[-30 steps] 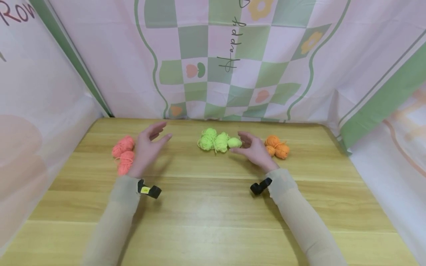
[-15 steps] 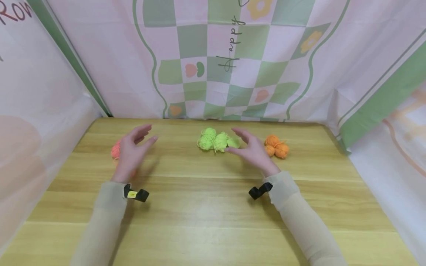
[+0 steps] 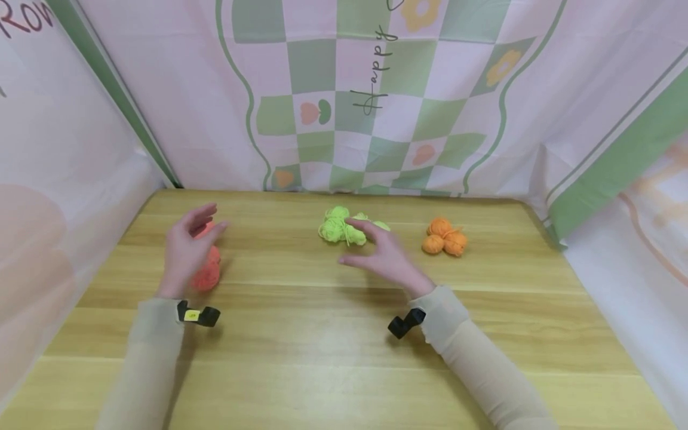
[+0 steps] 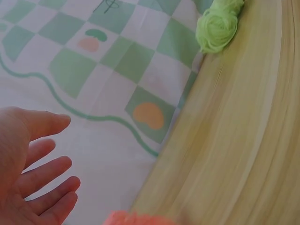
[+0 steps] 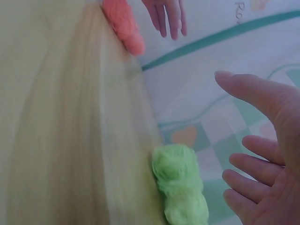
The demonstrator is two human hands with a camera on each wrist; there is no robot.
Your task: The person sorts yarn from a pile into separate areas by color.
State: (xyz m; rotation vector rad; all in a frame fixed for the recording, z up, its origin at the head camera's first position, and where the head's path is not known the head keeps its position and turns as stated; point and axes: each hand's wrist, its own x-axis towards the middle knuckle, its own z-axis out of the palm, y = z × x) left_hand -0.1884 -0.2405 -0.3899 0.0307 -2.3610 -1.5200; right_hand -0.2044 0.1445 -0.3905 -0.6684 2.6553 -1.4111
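My left hand [image 3: 187,254] hovers over the coral yarn balls [image 3: 208,272] at the table's left, partly covering them in the head view. Its fingers are loosely bent, thumb apart, holding nothing; the left wrist view shows the palm bare. In the middle lie green yarn balls [image 3: 334,227], set in a row. My right hand [image 3: 384,257] is in the air over their right part, hiding some of it. Thumb and fingers [image 5: 253,168] are spread with nothing between them. Orange yarn balls [image 3: 445,239] sit in a cluster to the right of that hand.
The wooden table [image 3: 322,352] ends at the back against a hanging checkered cloth [image 3: 352,143]. Cloth also hangs along the left and right sides. A small black wrist camera [image 3: 199,314] is strapped at the left cuff, another wrist camera [image 3: 407,323] at the right.
My left hand has moved left, from beside the coral yarn to above it. The right hand has shifted left and slightly nearer, uncovering the orange balls. The yarn appears to stay put.
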